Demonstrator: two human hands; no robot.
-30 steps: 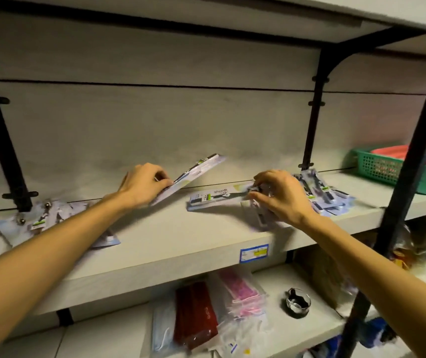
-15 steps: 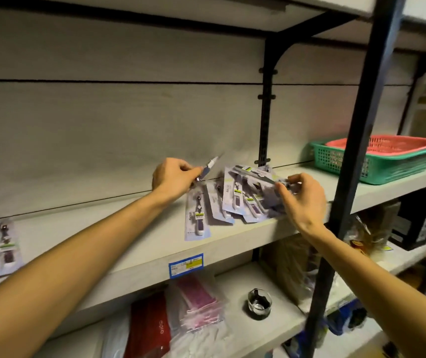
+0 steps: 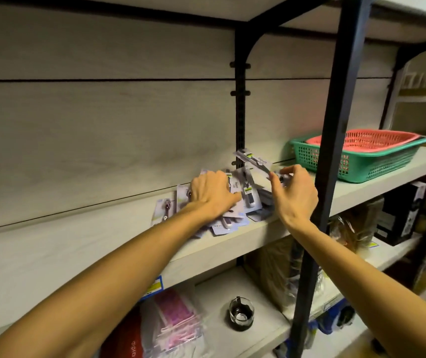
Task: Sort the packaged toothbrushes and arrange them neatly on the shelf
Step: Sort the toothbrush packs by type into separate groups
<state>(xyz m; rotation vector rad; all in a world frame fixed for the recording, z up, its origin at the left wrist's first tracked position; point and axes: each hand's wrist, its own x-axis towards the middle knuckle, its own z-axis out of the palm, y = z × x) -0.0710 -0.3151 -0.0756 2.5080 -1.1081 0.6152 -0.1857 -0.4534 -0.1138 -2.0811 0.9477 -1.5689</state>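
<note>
Left hand [image 3: 213, 193] presses flat on light, slippery toothbrush packs [image 3: 249, 196]; right hand [image 3: 295, 192] pinches one pack [image 3: 254, 160] by its stiff card edge.

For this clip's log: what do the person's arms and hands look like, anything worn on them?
Both arms are bare for as far as the view shows them, with no sleeve edge visible. The left hand and right hand wear no gloves. No watch, bracelet or band shows at either wrist, and no ring is visible on the fingers that can be seen. No cables or markings appear on them.
</note>
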